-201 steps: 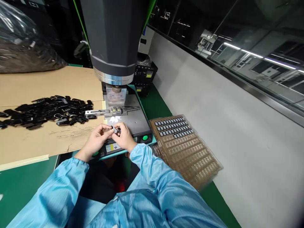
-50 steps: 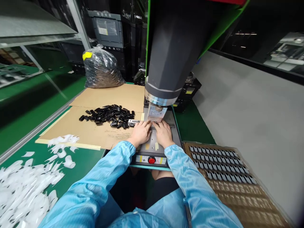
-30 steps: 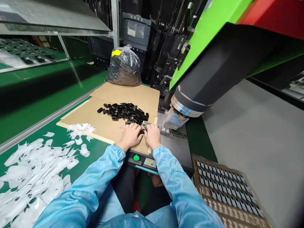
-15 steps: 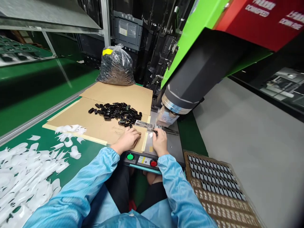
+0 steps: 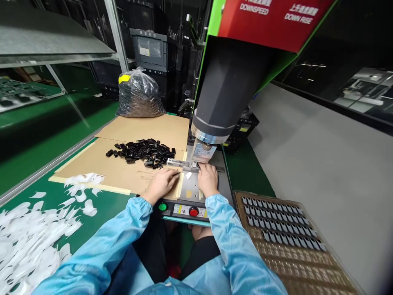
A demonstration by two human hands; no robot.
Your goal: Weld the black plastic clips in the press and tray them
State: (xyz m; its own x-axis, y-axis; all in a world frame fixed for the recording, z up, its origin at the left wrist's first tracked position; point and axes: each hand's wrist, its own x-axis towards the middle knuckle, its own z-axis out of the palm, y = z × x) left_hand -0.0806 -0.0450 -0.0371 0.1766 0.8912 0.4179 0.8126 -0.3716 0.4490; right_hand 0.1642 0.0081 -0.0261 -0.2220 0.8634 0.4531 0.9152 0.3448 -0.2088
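Note:
My right hand (image 5: 208,179) reaches to the metal fixture (image 5: 186,164) beneath the press head (image 5: 204,152). Its fingers are closed on a small black plastic part at the fixture, mostly hidden by the fingertips. My left hand (image 5: 162,182) rests over the cardboard's right edge, fingers pinched around a small dark piece (image 5: 176,173) that barely shows. Beyond that hand lies a pile of black plastic parts (image 5: 143,151) on the cardboard (image 5: 107,172). A small white piece (image 5: 188,175) lies on the grey machine base (image 5: 193,184) between my hands.
White curved sheets (image 5: 33,241) are heaped on the green table at left. A filled plastic bag (image 5: 139,94) stands at the back. Green button (image 5: 162,207) and red button (image 5: 193,212) line the base's front. A tray (image 5: 282,229) holding rows of parts lies at right.
My right hand has moved forward to the fixture under the press head. My left hand has drawn back slightly from the black pile. The camera view has turned to the right.

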